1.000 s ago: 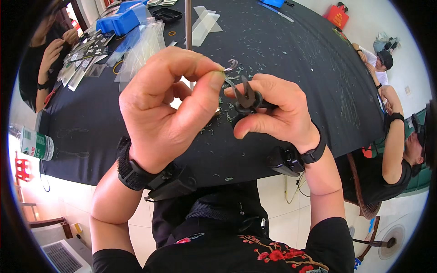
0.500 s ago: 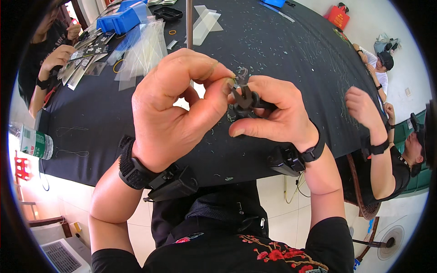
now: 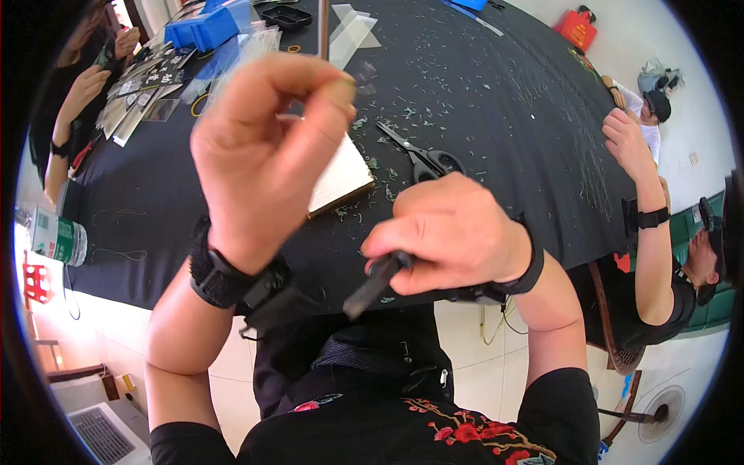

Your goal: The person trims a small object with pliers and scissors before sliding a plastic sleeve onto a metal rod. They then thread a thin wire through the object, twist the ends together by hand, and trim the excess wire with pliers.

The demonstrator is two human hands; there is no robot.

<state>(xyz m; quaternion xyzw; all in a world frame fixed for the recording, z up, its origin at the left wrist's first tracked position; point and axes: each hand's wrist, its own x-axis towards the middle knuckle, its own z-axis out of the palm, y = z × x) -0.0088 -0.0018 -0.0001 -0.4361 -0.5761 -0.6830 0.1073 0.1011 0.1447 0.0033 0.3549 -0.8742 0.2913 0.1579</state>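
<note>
My left hand [image 3: 263, 155] is raised close to the camera over the black table [image 3: 496, 93]. Its thumb and fingers are pinched together at the top, and anything between them is too fine to make out. My right hand [image 3: 453, 232] is lower, near the table's front edge, closed around a small dark piece [image 3: 370, 285] that sticks out down and to the left of the fist. Black scissors [image 3: 425, 157] lie on the cloth just beyond my right hand. A white pad [image 3: 341, 180] shows between my hands. Both wrists wear black bands.
Small green scraps are scattered over the cloth. A blue bin [image 3: 203, 29] and clear plastic sleeves [image 3: 353, 29] sit at the far side. Another person's hand [image 3: 629, 139] rests at the right edge, and someone else's hands [image 3: 87, 81] work at the far left. A bottle [image 3: 60, 239] stands at the left.
My hands were together on the dark piece. My left hand has now lifted up and away toward the camera, while my right hand has dropped lower, still holding the piece.
</note>
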